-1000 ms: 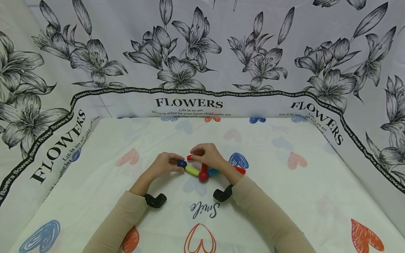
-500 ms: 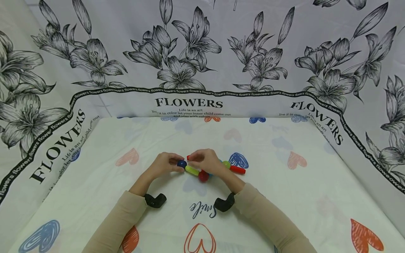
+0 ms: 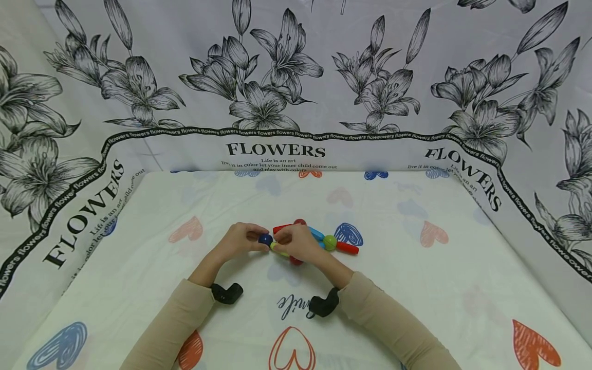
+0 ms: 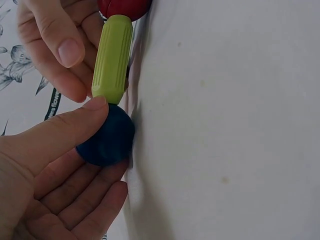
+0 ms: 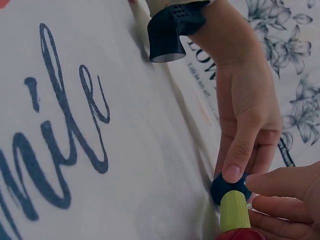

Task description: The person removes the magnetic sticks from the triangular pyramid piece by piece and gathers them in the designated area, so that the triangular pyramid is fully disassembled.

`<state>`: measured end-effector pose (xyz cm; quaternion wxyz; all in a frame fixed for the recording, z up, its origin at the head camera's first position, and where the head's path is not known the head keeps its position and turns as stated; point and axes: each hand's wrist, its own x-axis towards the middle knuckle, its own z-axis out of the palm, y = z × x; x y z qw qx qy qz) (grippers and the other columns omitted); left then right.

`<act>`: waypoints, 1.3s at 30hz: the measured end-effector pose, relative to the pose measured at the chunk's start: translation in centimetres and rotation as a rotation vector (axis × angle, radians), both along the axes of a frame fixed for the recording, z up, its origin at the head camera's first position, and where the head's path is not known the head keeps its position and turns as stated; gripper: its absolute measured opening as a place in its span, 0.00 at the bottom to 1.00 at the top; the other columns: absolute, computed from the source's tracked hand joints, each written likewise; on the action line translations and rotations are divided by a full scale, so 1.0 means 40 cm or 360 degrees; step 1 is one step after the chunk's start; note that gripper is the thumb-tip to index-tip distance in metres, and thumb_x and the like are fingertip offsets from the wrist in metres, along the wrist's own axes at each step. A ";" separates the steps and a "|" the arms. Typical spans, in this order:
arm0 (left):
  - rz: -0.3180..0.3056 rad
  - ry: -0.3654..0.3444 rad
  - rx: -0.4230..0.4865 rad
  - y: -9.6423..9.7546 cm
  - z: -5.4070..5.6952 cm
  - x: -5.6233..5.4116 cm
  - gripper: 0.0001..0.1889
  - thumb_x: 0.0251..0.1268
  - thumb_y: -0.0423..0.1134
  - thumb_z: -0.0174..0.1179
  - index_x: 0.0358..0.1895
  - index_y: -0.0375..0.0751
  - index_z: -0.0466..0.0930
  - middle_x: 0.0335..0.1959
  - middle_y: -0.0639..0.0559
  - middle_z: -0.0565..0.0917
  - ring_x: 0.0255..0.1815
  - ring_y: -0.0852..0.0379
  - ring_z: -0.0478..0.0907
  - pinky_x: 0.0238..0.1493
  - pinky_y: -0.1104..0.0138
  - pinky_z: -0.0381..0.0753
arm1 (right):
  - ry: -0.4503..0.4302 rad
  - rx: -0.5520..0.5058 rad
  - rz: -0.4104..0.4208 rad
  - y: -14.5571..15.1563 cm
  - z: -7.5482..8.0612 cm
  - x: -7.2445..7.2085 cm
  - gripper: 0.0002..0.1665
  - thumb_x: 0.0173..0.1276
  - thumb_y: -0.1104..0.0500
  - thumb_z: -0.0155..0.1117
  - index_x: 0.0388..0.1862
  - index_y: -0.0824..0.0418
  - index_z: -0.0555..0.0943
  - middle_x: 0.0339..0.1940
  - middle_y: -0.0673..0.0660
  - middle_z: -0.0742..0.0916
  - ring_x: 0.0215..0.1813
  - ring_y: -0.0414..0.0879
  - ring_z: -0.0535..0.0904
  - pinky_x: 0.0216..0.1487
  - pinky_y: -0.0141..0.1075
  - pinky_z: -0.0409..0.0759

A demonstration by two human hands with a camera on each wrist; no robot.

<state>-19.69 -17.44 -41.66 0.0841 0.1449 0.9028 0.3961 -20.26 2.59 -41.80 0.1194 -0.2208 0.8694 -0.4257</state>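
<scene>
My left hand [image 3: 238, 240] pinches a dark blue ball [image 4: 107, 137] between thumb and fingers. A ribbed yellow-green rod [image 4: 113, 57] joins that ball to a red ball [image 4: 125, 6]. Beside the rod is my right hand [image 3: 298, 241], its fingers loosely bent. In the left wrist view its thumb stands apart from the rod; in the right wrist view a fingertip lies at the blue ball. Behind this hand, a red rod [image 3: 279, 228] reaches a second red ball [image 3: 300, 222]. Blue rods [image 3: 317, 234] run to a green ball [image 3: 330, 242]. The right hand hides part of the assembly.
Another red rod [image 3: 347, 247] extends right from the green ball. A white cloth [image 3: 393, 298] with printed hearts and lettering covers the table. Flower-printed curtains [image 3: 296, 103] surround it. Black wrist mounts [image 3: 227, 293] sit at both wrists.
My right hand has let go of the red rod and come down toward the yellow-green rod and blue ball. The far red ball and blue rods are uncovered. My left hand stays put.
</scene>
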 end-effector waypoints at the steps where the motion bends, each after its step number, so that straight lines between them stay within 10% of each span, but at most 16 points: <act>1: -0.0003 0.0001 0.0005 0.000 0.000 0.000 0.21 0.52 0.37 0.72 0.50 0.32 0.82 0.44 0.37 0.87 0.45 0.46 0.86 0.50 0.57 0.85 | 0.0000 0.0016 0.0015 -0.001 0.001 0.000 0.15 0.61 0.61 0.70 0.46 0.66 0.85 0.43 0.61 0.90 0.45 0.50 0.87 0.50 0.37 0.86; 39: -0.0098 -0.0071 0.0083 -0.026 -0.003 -0.005 0.22 0.58 0.34 0.67 0.55 0.28 0.78 0.50 0.33 0.85 0.50 0.43 0.85 0.53 0.58 0.83 | 0.0032 0.0096 0.0168 -0.007 0.002 0.002 0.09 0.60 0.65 0.69 0.41 0.62 0.86 0.42 0.57 0.90 0.47 0.49 0.86 0.52 0.36 0.85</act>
